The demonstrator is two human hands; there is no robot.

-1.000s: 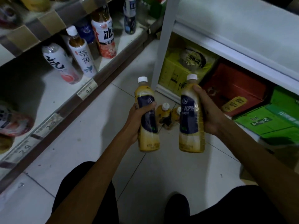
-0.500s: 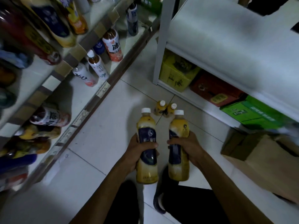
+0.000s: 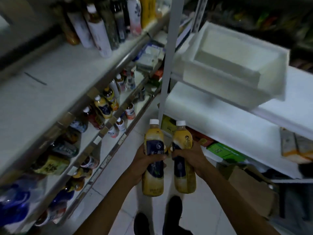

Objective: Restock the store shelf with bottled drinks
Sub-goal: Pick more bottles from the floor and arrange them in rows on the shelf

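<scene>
I hold a drink in each hand, both upright and side by side in front of my chest, over the tiled floor (image 3: pixel 125 216). My left hand (image 3: pixel 144 162) wraps round the middle of the left bottle (image 3: pixel 153 139), fingers curled tight across its dark blue label. My right hand (image 3: pixel 192 158) grips the right bottle (image 3: pixel 183 138) the same way, thumb and fingers closed round the label. Both bottles are yellow with white caps. They stand very close together, though I cannot tell whether they touch. The store shelf (image 3: pixel 50 77) runs along my left in several tiers. Tall drinks (image 3: pixel 100 33) stand at the far end of the upper board, and many more crowd the tiers below. Among these is a matching yellow bottle (image 3: pixel 103 108) with the same blue label. To my right is a white rack with a white foam box (image 3: pixel 233 77) on top and a green carton (image 3: pixel 225 150) lower down. A cardboard box (image 3: pixel 250 185) sits on the floor beside it. My dark shoes (image 3: pixel 174 211) show beneath the bottles.
</scene>
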